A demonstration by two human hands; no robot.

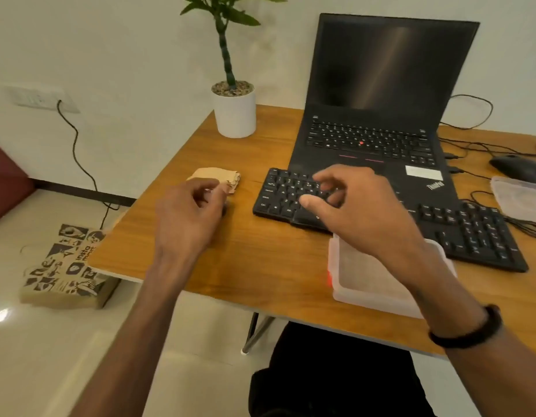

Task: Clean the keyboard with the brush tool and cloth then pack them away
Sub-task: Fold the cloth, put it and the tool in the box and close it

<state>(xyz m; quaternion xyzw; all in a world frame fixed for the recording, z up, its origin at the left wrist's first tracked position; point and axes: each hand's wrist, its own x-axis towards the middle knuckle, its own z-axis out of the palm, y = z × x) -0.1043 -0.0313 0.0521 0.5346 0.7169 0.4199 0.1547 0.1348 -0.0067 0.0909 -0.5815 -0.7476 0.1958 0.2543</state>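
Observation:
The black keyboard (459,233) lies slantwise on the wooden table (260,266), its left end resting on the laptop's front edge. My right hand (360,206) hovers over the keyboard's left half, fingers loosely bent, holding nothing. A folded beige cloth (223,176) sits on the table left of the keyboard. My left hand (188,215) is just in front of the cloth, fingers curled downward. A small dark thing (224,210) peeks out under those fingers; I cannot tell if it is the brush tool or if the hand holds it.
A translucent plastic box (366,284) stands open near the front edge, partly under my right forearm. An open black laptop (381,85), a white plant pot (235,115), a black mouse (516,167), cables and a clear lid (522,197) surround it. A printed paper bag (62,266) sits on the floor.

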